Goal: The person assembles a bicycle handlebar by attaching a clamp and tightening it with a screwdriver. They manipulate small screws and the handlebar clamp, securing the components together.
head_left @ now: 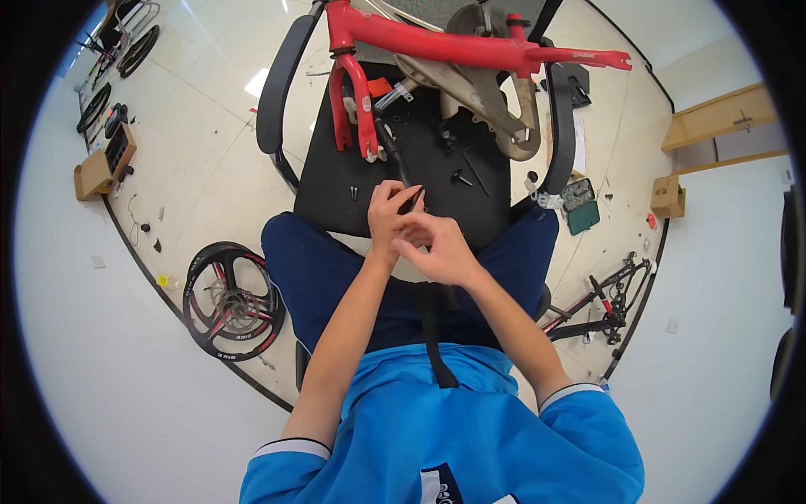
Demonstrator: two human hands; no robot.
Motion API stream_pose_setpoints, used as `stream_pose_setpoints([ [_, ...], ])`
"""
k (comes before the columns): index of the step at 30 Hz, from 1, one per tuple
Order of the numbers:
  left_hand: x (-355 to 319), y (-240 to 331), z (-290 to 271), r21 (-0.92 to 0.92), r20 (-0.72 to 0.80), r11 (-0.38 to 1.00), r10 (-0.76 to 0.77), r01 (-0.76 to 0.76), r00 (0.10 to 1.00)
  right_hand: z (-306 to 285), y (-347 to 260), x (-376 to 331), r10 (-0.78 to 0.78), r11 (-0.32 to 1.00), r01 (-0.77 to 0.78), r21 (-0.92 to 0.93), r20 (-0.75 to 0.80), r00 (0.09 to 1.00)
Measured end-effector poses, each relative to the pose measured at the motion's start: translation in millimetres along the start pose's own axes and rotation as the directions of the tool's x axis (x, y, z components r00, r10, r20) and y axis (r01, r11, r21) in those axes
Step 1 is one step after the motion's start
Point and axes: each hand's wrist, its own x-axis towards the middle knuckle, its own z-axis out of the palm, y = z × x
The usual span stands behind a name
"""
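My left hand [386,220] is closed round the near end of a black bar [398,160], which looks like part of a handlebar and lies across the seat of a black chair [327,189]. Crossing over its fingers, my right hand [441,249] is curled, with thumb and forefinger close together; whatever they pinch is hidden. Beyond them a red bicycle frame [445,42] rests across the chair, its red fork [366,105] pointing toward me. A silver tubular part [395,94] lies near the fork. A black bolt [460,177], an Allen key [476,172] and small screws [353,193] are on the seat.
Armrests [284,80] flank the seat. A bicycle wheel [235,302] lies on the floor at left, a dark bicycle frame [609,307] at right. Open cardboard boxes [94,176], a green case [583,217] and scattered small parts are on the floor by the walls.
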Motion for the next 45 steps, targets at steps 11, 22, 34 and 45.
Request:
stream_pose_setpoints([
  [11, -5, -1, -8, -0.051, -0.045, 0.999, -0.014, 0.012, 0.999, -16, 18, 154, -0.119, 0.881, 0.137, -0.453, 0.066, 0.991],
  [22, 5, 5, -14, -0.059, 0.097, 0.998, -0.019, 0.025, 0.995, -93, 51, 92, 0.430, 0.867, -0.367, 0.338, -0.132, 0.893],
  [34, 13, 11, -14, 0.041, 0.090, 0.998, -0.045, 0.042, 0.995, -87, 62, 30, 0.384, 0.871, -0.269, 0.411, -0.229, 0.894],
  [45, 3, 10, -4, 0.026, 0.064, 1.000, 0.001, -0.002, 0.998, -20, 40, -37, 0.076, 0.989, -0.105, -0.105, -0.251, 0.965],
])
